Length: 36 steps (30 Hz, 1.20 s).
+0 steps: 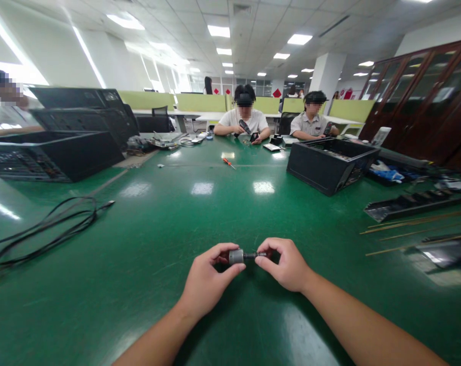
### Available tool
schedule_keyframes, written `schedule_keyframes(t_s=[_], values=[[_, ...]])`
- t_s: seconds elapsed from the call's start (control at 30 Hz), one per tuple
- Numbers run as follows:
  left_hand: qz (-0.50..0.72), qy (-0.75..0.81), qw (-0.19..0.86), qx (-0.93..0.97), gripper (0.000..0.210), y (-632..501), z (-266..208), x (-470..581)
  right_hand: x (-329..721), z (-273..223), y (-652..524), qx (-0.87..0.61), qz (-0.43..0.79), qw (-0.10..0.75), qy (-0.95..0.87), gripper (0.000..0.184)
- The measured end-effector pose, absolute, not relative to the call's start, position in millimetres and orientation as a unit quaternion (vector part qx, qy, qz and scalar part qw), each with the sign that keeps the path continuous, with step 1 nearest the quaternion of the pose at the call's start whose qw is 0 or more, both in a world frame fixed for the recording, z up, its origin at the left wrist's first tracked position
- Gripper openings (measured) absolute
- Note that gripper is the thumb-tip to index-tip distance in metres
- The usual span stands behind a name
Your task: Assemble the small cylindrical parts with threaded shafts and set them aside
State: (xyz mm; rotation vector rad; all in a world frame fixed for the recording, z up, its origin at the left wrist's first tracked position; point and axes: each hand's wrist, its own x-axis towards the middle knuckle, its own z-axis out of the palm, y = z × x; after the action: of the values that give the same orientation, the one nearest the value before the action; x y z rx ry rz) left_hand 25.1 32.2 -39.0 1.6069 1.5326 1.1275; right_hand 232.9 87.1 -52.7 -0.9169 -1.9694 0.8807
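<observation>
My left hand (210, 274) grips a short grey metal cylinder (236, 256) between thumb and fingers. From its right side runs a thin dark shaft (250, 256), level and pointing right. The tip of this shaft is pinched by my right hand (285, 262), and part of it hides behind the fingertips. Cylinder and shaft form one line, like a hole saw or drill chuck on its shank; the exact kind is unclear. Both hands are just above the green tabletop (169, 213).
Coiled black cables (62, 229) lie at left. Black computer cases (55, 157) stand back left, another black case (325, 165) back right. An orange screwdriver (227, 162) lies mid-table. Thin rods (409, 221) and a black metal channel (413, 203) are at right. Co-workers sit across and at left.
</observation>
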Motion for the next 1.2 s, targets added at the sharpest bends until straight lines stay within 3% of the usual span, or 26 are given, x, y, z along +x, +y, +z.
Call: schedule_keyframes(t_s=[1.2], values=[[0.437,0.586,0.32,0.602,0.035,36.9,-38.6,19.3,236.1,-55.1,92.4,-0.37,0.365,0.399,-0.755,0.01]])
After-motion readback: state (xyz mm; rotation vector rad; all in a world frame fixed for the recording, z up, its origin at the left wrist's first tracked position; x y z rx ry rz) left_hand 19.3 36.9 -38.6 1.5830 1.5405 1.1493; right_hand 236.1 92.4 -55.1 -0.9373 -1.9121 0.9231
